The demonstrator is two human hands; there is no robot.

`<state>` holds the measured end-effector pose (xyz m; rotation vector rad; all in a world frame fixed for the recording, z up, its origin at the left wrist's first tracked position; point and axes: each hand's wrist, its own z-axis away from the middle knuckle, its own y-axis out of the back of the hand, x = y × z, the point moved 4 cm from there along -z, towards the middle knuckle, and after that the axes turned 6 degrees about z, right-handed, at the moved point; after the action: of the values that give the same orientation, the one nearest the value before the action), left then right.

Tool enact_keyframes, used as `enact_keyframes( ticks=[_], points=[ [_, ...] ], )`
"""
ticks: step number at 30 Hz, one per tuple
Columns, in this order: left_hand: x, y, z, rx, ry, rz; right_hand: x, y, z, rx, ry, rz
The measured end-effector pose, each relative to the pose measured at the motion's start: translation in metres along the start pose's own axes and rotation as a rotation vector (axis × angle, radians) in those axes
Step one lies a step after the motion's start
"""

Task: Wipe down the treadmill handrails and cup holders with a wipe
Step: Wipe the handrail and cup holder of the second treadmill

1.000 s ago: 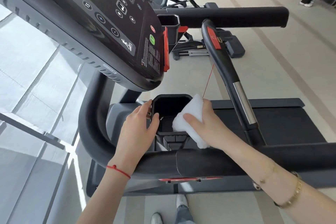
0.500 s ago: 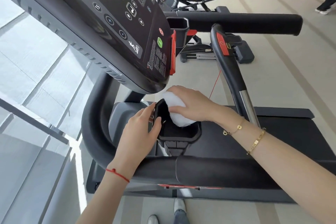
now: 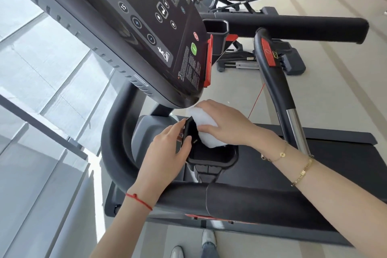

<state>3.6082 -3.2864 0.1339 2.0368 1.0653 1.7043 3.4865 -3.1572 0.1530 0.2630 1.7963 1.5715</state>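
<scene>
Wipe (image 3: 206,132) under right hand's (image 3: 225,123) clasping fingers, inside cup holder (image 3: 211,163) (left hand (image 3: 165,151) pinching its rim).

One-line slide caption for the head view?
Right hand presses a white wipe into the near cup holder while left hand steadies its rim.

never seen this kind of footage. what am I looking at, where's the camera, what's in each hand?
There is no robot here: a person wears one wide-angle camera on the head, looking down at their own two bare hands. They stand beside a treadmill; the slanted black panel with buttons is its console, and the thick padded bar nearest the camera is a handrail. Between them sits a black cup holder. The right hand presses a white wipe against the holder's inner wall. The left hand has its grip on the holder's near-left rim, steadying it. A second cup holder shows on the far side.
</scene>
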Motion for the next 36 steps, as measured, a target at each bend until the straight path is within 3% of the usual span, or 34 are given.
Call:
enact_keyframes(
  ticks=[7, 11, 22, 25, 30, 36],
  points=[
    [-0.001, 0.000, 0.000, -0.006, 0.027, -0.008, 0.029, -0.009, 0.051, 0.127, -0.407, -0.273],
    [-0.002, -0.001, -0.002, -0.009, 0.022, -0.010, 0.019, 0.002, 0.028, 0.100, -0.377, -0.135],
    [-0.006, -0.003, -0.004, -0.028, 0.030, -0.019, 0.009, -0.008, 0.090, 0.149, -0.610, -0.529],
    [-0.007, -0.002, -0.004, -0.048, 0.051, 0.011, 0.005, 0.011, 0.109, 0.150, -0.568, -0.594],
    [-0.011, 0.000, -0.004, -0.107, 0.061, 0.030, -0.017, 0.039, 0.120, 0.065, -0.306, -0.427],
    [-0.013, 0.003, 0.003, -0.078, 0.037, 0.069, -0.058, -0.004, 0.083, -0.155, -0.170, -0.174]
  ],
)
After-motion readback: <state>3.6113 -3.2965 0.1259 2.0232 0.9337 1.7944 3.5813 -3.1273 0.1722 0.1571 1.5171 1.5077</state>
